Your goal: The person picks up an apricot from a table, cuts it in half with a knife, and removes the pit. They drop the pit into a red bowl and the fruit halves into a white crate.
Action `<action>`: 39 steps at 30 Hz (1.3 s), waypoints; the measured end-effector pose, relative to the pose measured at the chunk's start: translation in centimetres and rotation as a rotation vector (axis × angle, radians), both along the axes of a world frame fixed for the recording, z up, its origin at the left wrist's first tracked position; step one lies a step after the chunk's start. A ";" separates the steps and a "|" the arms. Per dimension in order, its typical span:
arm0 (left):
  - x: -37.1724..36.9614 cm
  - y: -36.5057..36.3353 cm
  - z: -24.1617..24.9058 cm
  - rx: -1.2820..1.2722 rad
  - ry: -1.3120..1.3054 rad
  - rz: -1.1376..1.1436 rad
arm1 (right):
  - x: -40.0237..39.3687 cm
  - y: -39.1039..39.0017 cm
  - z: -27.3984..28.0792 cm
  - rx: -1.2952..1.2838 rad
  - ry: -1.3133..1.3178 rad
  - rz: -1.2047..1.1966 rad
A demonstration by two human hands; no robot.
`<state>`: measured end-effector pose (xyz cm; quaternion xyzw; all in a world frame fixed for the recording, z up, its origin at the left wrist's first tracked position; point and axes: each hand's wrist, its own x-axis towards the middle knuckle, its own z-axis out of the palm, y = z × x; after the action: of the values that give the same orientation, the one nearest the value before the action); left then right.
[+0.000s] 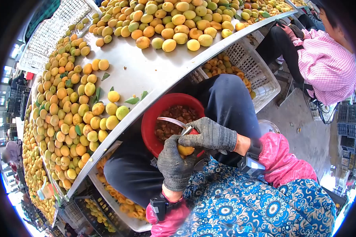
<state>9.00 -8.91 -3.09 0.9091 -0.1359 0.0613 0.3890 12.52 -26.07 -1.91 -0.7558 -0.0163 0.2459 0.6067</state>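
Observation:
My left hand (174, 165), in a grey knit glove, is closed around a yellow apricot (185, 150), partly hidden by the fingers. Gloved the same way, my right hand (213, 136) grips a curved knife (171, 119) with a red handle. Its blade points left over a red bucket (147, 128), which stands between my knees and holds brown apricot pits (177, 114). Both hands are close together above the bucket's near rim, beside the fruit. Where exactly the knife meets the apricot is hidden by the fingers.
Many whole apricots (67, 118) lie on a metal table (134, 65) in front. White crates hold halved apricots, one by my left leg (120, 211) and another crate (261, 81) beyond my right knee. A person in a pink checked top (324, 63) sits at the right.

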 end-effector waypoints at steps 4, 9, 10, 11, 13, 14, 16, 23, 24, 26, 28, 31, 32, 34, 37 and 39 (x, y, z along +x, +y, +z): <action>0.1 0.0 1.2 -0.003 0.055 -0.042 | 0.0 -1.0 1.5 0.192 0.317 0.007; 0.5 0.2 1.8 0.084 0.053 -0.084 | -0.3 -1.5 0.8 0.324 0.399 -0.031; 0.5 0.3 1.7 0.131 0.048 -0.087 | -0.4 -1.5 0.9 0.326 0.396 -0.031; 0.4 0.3 1.4 0.133 0.045 -0.088 | -0.4 -1.3 1.3 0.255 0.361 -0.032; 0.0 0.3 0.8 0.143 0.028 -0.075 | -1.0 -0.6 0.9 0.181 0.327 -0.037; -0.1 0.1 0.8 0.141 0.027 -0.076 | -1.6 0.0 -0.3 0.172 0.224 -0.103; -0.3 -0.1 0.9 0.240 0.049 -0.063 | -1.6 0.0 0.6 0.182 0.342 -0.166; -0.6 0.5 1.3 0.253 0.019 -0.129 | -2.6 0.0 -0.9 0.501 0.586 -0.192; -0.7 0.6 1.2 0.244 -0.027 -0.124 | -2.7 0.0 -0.8 0.501 0.584 -0.195; -0.9 0.9 1.2 0.235 -0.072 -0.113 | -2.9 0.3 -0.1 0.577 0.636 -0.282; -1.1 1.4 1.5 -0.089 -0.032 -0.071 | -2.5 0.5 -0.6 0.399 0.533 -0.248; -2.1 3.7 3.6 -0.342 0.114 0.074 | -1.9 0.5 -2.3 0.153 0.366 -0.133; -2.8 5.6 4.1 -0.380 0.228 0.188 | -2.0 0.4 -4.0 0.011 0.100 -0.109; -4.0 8.8 6.4 -0.581 0.312 0.355 | -1.3 0.2 -3.5 -0.160 -0.056 -0.039; -6.0 15.2 6.6 -0.125 0.137 0.493 | -0.1 0.5 0.0 -0.225 -0.379 -0.014; -6.9 16.9 7.2 0.101 0.218 0.600 | 0.9 0.6 4.1 -0.232 -0.506 0.106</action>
<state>2.10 7.98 4.15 0.9280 0.1779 0.0685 0.3202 13.44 -25.42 2.15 -0.8556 -0.1785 0.0812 0.4791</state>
